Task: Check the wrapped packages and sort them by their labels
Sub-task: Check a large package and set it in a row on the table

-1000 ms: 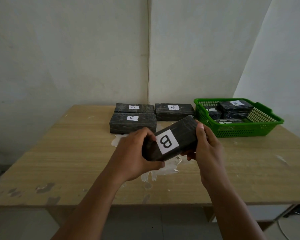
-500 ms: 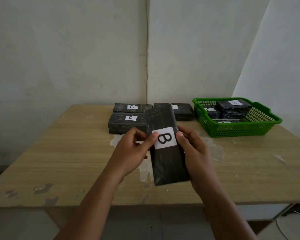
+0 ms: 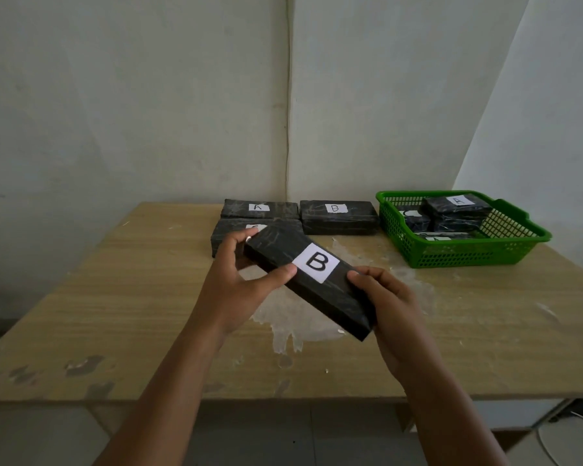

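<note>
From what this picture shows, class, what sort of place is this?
Probably a plain indoor room set up as a sorting station: bare whitish walls, a worn wooden table, lettered black packages, and a green basket holding more.

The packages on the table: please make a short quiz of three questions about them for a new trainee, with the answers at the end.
1. True or false: both hands hold the same package.
2. Which letter is on the label of the held package? (a) A (b) B (c) C
3. Fill in: more packages wait in the green ____.

Key
1. True. The left hand grips the far end and the right hand the near end of the held package, above the table.
2. (b). Its label reads B, like the package lying at the back.
3. basket.
</note>
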Motion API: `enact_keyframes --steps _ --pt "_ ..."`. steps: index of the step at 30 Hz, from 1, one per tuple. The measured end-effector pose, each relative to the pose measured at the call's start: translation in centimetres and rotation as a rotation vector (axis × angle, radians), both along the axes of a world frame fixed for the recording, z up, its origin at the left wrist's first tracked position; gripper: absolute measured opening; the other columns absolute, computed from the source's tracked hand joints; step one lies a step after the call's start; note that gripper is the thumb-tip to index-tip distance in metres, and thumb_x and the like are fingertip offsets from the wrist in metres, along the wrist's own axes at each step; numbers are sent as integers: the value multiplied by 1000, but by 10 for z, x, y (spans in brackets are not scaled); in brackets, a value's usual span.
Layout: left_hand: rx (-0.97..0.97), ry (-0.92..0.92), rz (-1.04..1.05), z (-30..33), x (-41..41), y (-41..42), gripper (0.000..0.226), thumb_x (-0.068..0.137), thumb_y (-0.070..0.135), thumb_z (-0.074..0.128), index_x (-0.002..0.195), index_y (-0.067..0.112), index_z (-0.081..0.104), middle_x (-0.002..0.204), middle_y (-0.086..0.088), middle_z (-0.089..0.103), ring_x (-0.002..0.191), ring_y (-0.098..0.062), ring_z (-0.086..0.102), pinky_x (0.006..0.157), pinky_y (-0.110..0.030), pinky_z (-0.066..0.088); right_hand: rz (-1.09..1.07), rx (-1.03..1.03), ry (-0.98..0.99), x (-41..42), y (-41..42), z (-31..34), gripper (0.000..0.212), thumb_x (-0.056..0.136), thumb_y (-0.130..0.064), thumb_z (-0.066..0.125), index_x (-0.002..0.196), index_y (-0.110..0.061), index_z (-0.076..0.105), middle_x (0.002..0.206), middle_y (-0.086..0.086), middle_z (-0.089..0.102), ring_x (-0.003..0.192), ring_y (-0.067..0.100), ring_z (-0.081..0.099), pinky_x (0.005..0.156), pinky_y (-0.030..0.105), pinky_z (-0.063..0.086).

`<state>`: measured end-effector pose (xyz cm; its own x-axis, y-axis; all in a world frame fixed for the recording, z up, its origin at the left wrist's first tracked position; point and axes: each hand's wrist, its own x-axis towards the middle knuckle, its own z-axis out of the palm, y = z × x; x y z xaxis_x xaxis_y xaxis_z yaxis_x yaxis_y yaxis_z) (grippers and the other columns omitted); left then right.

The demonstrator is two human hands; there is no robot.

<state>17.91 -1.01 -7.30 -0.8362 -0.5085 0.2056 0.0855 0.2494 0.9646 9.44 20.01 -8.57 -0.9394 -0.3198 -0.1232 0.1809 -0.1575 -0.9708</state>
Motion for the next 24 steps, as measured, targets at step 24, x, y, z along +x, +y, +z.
enact_keyframes --steps 24 --pt "-427 -9 252 -56 -93 16 69 66 51 94 123 19 73 123 2 54 112 -8 52 94 -19 46 97 1327 666 -70 -4 -95 50 107 -50 44 151 -27 50 157 3 45 147 26 36 123 44 26"
